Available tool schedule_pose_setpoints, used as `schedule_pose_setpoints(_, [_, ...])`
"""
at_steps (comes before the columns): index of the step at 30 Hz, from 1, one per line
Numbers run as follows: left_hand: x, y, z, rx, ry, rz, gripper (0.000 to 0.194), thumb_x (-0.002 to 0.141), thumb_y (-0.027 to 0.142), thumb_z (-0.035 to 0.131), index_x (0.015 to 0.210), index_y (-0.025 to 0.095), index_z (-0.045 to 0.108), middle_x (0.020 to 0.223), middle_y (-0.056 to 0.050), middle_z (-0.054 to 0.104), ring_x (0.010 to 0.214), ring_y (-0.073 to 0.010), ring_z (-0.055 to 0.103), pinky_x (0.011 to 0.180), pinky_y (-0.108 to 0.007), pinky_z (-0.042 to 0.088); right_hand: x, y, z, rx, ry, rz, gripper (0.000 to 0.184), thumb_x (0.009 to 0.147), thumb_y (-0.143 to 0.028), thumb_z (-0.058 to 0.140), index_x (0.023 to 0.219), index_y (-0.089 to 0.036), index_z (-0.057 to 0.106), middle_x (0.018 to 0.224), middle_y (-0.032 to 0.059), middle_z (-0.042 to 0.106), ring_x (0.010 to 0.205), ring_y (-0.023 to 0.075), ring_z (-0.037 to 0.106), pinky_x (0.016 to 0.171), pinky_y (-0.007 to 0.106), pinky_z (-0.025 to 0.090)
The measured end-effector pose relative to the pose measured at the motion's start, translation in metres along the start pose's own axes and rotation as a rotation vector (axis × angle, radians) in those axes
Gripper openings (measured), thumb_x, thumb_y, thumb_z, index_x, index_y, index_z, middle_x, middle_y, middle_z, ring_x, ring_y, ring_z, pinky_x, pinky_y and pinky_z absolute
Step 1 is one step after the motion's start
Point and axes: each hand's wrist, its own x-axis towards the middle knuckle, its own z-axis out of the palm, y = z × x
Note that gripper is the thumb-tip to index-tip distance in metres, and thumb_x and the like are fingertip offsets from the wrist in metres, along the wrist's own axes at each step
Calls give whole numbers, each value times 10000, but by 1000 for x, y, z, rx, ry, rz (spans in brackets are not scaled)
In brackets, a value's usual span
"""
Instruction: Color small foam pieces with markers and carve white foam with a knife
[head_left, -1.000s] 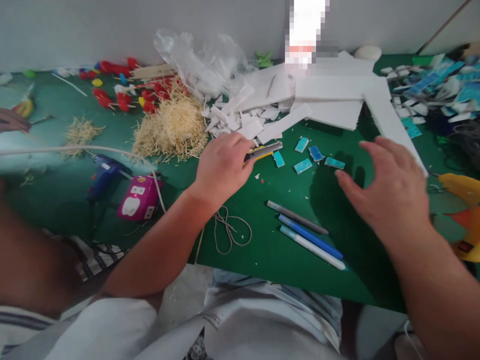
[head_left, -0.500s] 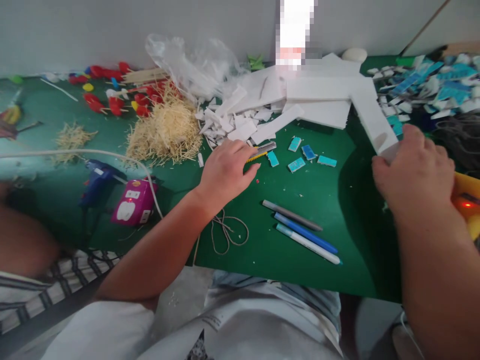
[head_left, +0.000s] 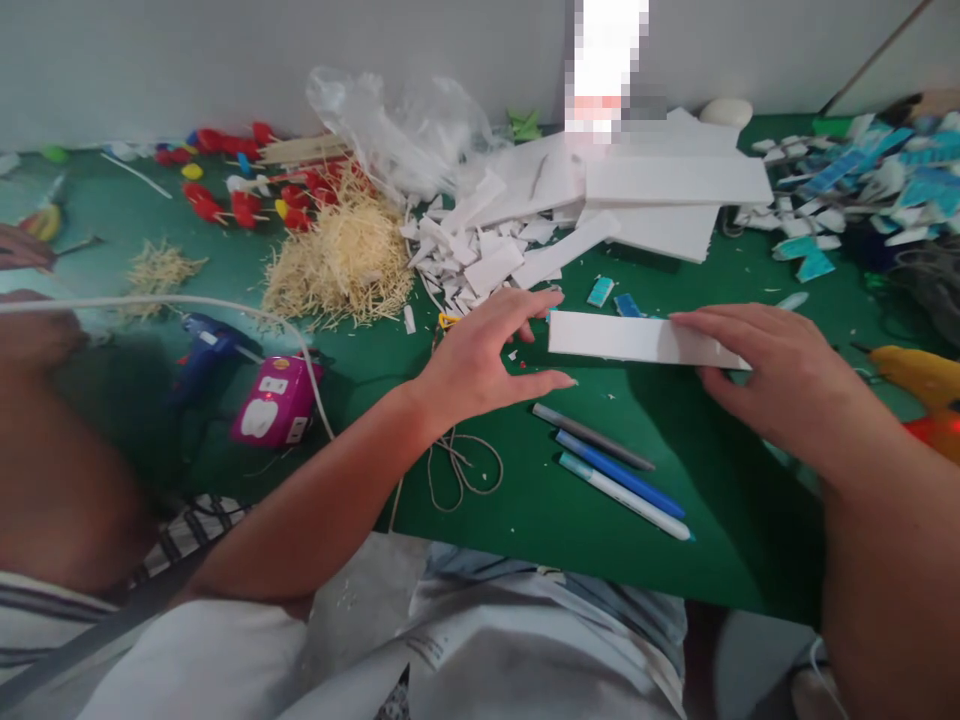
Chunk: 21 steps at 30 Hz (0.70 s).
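My right hand (head_left: pixel 780 375) grips the right end of a long white foam board strip (head_left: pixel 611 338), held level over the table. At the strip's left end is my left hand (head_left: pixel 480 360), thumb and fingers spread apart, with no clear contact. A yellow utility knife (head_left: pixel 448 320) shows only in a small part behind the left hand; the rest is hidden. Just behind the strip lie a light blue piece (head_left: pixel 601 291) and a darker blue piece (head_left: pixel 628 305). Nearer to me, a grey pen (head_left: pixel 592 436), a blue pen (head_left: pixel 619 473) and a white marker (head_left: pixel 626 496) lie side by side.
White foam scraps (head_left: pixel 484 260) and larger boards (head_left: pixel 667 175) lie behind. A straw heap (head_left: pixel 345 255), blue glue gun (head_left: pixel 206 350) and pink socket block (head_left: pixel 276 400) are left. A yellow glue gun (head_left: pixel 919 375) sits right. Another person's arm (head_left: pixel 60 460) reaches in at left.
My right hand went right, took hold of the white foam strip and brought it back to the middle. My left hand has let go of the utility knife and opened.
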Motion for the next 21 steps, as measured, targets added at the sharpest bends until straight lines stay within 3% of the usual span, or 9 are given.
schedule_pose_setpoints(2, [1,4,-2,65,-28,-21,628,943,382,828,1497,194,600,1384,-114,703,999,-172,713,933,-328,617,-2,4,-5,60,-61,-139,496,895,-234,588,1358,-241,767,1228,155,819,1091,340,797,916,538,658])
schedule_pose_setpoints(4, [2,7,-4,124,-80,-28,602,938,362,832,1480,204,624,1394,-111,692,1092,-204,712,972,-344,610,-5,7,-8,85,-108,-186,486,914,-246,594,1370,-244,764,1207,151,817,1049,323,794,854,492,666])
schedule_pose_setpoints(9, [2,5,2,240,-273,104,320,979,350,796,1260,202,765,1196,-79,773,1121,-233,746,978,-330,578,-13,4,-3,115,-123,-149,455,892,-276,599,1302,-244,793,1198,145,808,1049,330,788,852,497,676])
schedule_pose_setpoints(14, [1,3,5,254,-250,147,327,1023,389,734,1278,187,764,1243,-102,785,1150,-239,749,1010,-338,570,-11,-14,-6,139,-110,-108,444,944,-458,697,1347,-286,768,1284,118,790,1120,323,772,920,498,667])
schedule_pose_setpoints(16, [2,4,-1,314,-176,103,337,1041,413,695,1284,188,762,1258,-109,782,1158,-256,745,1006,-361,573,-8,-25,-7,159,-79,-81,411,970,-477,691,1336,-307,770,1259,103,796,1113,319,772,920,502,664])
schedule_pose_setpoints(18, [5,5,-8,445,-92,-25,294,1046,348,660,1269,189,766,1260,-118,775,1157,-283,739,993,-394,571,-5,-35,-4,163,-20,-103,365,997,-466,676,1304,-295,778,1218,99,800,1078,302,773,897,476,663])
schedule_pose_setpoints(21, [8,5,-16,603,-115,-244,255,986,251,690,1214,176,775,1209,-138,766,1158,-345,720,988,-452,559,-2,-44,3,161,-59,-192,354,1010,-429,681,1289,-233,777,1193,118,795,1038,283,772,848,441,665])
